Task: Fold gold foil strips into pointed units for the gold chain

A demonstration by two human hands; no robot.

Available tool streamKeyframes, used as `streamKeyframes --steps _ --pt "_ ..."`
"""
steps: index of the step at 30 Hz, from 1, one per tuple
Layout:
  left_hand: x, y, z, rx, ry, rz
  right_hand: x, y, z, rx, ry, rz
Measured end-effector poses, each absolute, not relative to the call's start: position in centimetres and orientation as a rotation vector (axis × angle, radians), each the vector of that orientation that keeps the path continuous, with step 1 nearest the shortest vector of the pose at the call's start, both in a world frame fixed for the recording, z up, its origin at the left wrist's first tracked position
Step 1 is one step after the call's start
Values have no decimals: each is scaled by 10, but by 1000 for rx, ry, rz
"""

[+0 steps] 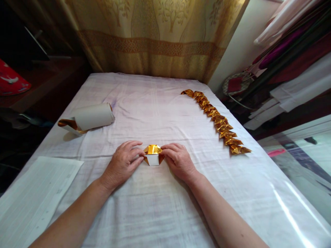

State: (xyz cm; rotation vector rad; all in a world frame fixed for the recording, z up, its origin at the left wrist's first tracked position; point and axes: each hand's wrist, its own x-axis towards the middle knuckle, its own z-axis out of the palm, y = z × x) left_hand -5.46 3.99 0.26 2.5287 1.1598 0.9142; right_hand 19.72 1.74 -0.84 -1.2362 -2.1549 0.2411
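A small piece of folded gold foil paper, with a white face toward me, lies on the cloth between my hands. My left hand pinches its left corner with thumb and fingertips. At the right corner, the fingers of my right hand press together on the paper. Off to the right runs a long row of folded gold foil pieces, tucked against one another. A roll of white-backed gold paper rests at the left, its loose end curling open to show gold.
The white cloth-covered surface spreads under everything. A printed paper sheet lies at the near left. Behind hangs a gold curtain; hanging clothes are on the right. A red object stands at the far left.
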Motion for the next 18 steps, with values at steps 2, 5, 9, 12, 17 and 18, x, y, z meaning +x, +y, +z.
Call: streamKeyframes --steps 2,5,9,12,17,18 --pt "-53 39 3 2568 1124 822 198 18 -10 -1233 -2142 194" --pt "-49 37 6 2568 1093 739 196 14 -6 -1231 -2088 104" --pt "-46 35 9 2524 1132 780 181 -2 8 -1171 -2121 23" --pt "-45 34 8 2474 1176 815 165 -12 14 -1152 -2240 -11" --pt "-45 35 4 2433 1206 774 156 -15 10 -1297 -2385 0" --pt "-45 36 4 2432 1209 768 157 -15 10 -1296 -2385 6"
